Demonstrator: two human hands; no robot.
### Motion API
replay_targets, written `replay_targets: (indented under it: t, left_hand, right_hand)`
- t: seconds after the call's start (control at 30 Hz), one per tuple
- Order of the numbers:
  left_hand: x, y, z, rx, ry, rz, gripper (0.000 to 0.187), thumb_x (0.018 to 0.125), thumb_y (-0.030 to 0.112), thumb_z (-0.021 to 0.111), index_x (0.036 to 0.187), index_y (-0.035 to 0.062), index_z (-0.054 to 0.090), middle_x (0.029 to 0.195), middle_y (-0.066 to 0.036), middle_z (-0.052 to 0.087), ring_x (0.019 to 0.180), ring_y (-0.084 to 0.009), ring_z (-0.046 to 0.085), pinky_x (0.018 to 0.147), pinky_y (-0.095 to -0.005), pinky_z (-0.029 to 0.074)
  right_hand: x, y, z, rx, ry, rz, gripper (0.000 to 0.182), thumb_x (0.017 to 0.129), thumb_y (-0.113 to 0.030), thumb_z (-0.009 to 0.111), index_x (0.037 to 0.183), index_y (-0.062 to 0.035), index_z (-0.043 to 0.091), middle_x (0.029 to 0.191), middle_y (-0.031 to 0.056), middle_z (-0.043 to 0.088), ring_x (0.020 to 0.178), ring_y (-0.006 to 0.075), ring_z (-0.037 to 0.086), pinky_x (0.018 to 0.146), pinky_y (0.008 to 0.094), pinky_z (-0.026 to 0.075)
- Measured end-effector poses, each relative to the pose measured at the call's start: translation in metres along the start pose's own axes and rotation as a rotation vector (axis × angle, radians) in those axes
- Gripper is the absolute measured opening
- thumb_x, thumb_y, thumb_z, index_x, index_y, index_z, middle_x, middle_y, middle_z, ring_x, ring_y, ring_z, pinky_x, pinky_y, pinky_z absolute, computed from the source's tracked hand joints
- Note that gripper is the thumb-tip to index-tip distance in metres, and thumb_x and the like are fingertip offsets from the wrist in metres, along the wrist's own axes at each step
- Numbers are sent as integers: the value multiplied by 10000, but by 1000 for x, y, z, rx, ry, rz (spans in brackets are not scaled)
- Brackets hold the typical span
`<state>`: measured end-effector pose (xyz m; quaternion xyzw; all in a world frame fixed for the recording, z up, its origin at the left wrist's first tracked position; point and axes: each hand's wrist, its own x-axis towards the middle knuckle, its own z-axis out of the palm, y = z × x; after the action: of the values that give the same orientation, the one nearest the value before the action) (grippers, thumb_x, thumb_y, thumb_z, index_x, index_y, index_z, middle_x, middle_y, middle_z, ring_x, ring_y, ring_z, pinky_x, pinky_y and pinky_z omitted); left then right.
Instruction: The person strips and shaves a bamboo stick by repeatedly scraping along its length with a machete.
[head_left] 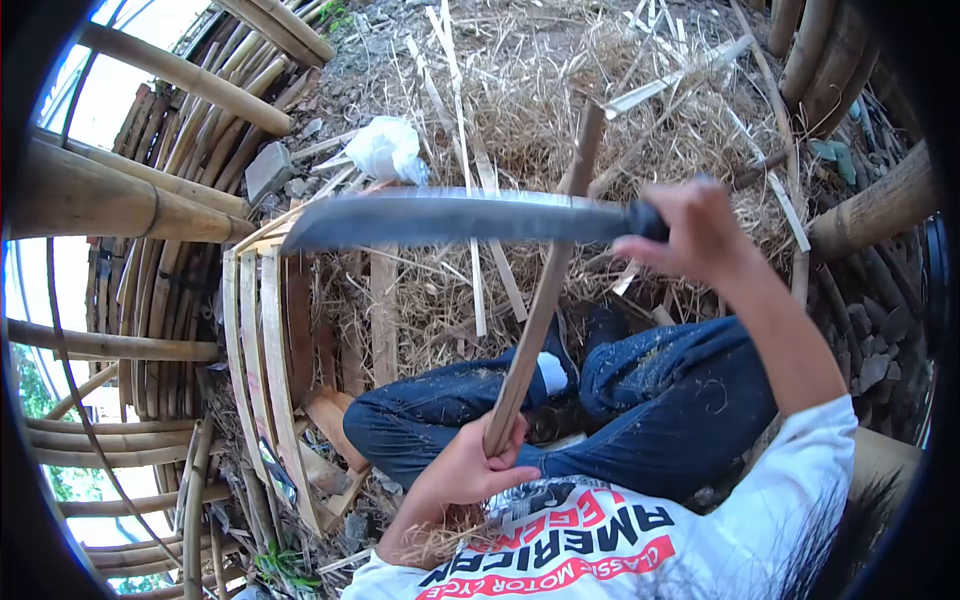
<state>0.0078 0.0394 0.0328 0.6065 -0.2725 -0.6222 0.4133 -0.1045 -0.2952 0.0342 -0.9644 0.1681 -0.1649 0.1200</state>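
Note:
My right hand is closed round the dark handle of a machete, whose long blade points left and is slightly smeared by motion. The blade crosses over the upper part of a narrow wooden strip in this view. Low in front of my chest, my left hand grips the near end of that strip, fingers wrapped round it and thumb stretched to the right. From there the strip slants up and away, its far end over the shavings. My crossed legs in dark blue trousers lie beneath it.
Wood shavings and pale split strips cover the ground ahead. A slatted wooden crate stands at my left, with a white plastic bag beyond it. Bamboo poles line the left; another pole and stones lie right.

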Motion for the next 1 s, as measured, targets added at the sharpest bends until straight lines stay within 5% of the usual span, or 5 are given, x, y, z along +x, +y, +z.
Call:
replay_targets:
  t: [0.17,0.3,0.43,0.5,1.0]
  left_hand:
    - [8,0,-5,43,4,-14,424,764,55,797,1014,27,456,659,65,363,582,-21,315,521,-191,273]
    - [9,-1,2,-11,42,-23,402,746,37,813,931,47,456,612,92,359,556,-1,319,509,-186,275]
    - [2,-8,1,13,21,-13,410,747,39,812,940,46,450,614,90,359,559,-1,312,511,-186,276]
    - [2,-8,0,14,-14,-22,412,748,39,811,943,46,448,614,89,359,560,-2,310,513,-185,278]
    - [27,-34,-3,-107,-85,-7,399,753,-8,778,917,75,425,639,90,353,560,-2,306,506,-189,256]
  right_hand:
    - [-4,7,5,63,-120,147,578,794,-663,639,657,-102,622,511,22,576,463,131,584,471,281,477]
    - [3,8,3,-109,-42,-53,578,834,-647,602,669,-93,623,537,29,594,474,139,591,461,306,483]
    - [3,20,4,34,-225,227,595,824,-680,587,711,-97,629,547,7,573,479,127,577,469,268,477]
    - [2,11,4,90,-148,150,603,830,-681,578,716,-90,619,551,-1,563,466,124,555,458,259,463]
    - [-7,50,12,-57,-119,349,678,841,-717,518,725,-61,645,617,109,630,607,275,670,586,413,550]
